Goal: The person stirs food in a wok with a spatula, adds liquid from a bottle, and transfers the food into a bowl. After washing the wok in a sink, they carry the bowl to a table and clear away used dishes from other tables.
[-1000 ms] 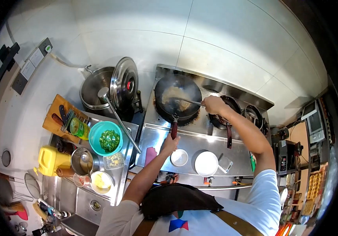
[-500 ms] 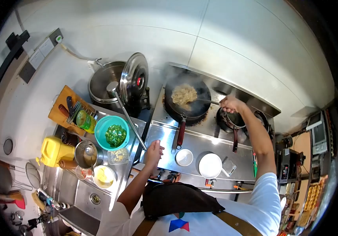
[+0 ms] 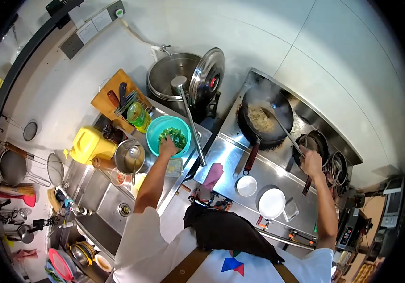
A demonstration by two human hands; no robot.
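My left hand (image 3: 167, 147) reaches into a teal bowl (image 3: 187, 146), its fingers closed on the chopped greens (image 3: 179, 137); the fingertips are partly hidden among them. My right hand (image 3: 311, 163) grips the handle of a long metal ladle (image 3: 285, 129). The ladle's head rests in the black wok (image 3: 282, 106), against pale, sliced-looking food (image 3: 259, 120). Steam rises from the wok, which sits on the stove with its dark red handle (image 3: 252, 158) pointing toward me.
A large steel pot (image 3: 155, 92) with a tilted lid (image 3: 207, 78) stands behind the bowl; a long-handled dipper (image 3: 190, 122) leans out of it. Two white bowls (image 3: 246, 186) and a pink cloth (image 3: 213, 174) lie in front. Further pans (image 3: 318, 141) sit at right, a sink (image 3: 103, 207) at left.
My left hand has moved from the counter's front edge into the teal bowl. My right hand still holds the ladle, now angled down from the wok's right side. The view has shifted left.
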